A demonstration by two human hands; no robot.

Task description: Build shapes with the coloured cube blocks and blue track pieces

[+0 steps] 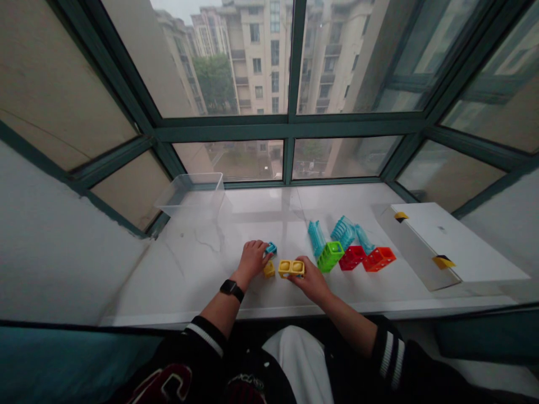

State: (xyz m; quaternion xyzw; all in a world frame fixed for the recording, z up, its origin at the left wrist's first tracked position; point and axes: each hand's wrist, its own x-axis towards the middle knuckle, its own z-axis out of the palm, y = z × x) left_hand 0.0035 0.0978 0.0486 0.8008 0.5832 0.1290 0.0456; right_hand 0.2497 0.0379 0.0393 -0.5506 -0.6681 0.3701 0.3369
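My left hand (251,258), with a dark watch (232,289) on its wrist, has its thumb and fingers closed around a small blue plastic piece (272,248) just above or on the white sill. Beneath that hand is a small yellow piece (269,270). My right hand (314,280) grips a yellow plastic block (291,268) with two round hollows, holding it by its right end. Nearest to the right hand stands a bright green block (330,256), followed by a red block (352,257) and an orange-red block (379,259).
Translucent blue pieces, such as a ribbed blue track (343,231), lie behind the coloured blocks. A clear plastic bin (191,193) stands at the back left. On the right is a white box (458,241) with yellow-black corners. Green-framed windows surround the white sill (202,280).
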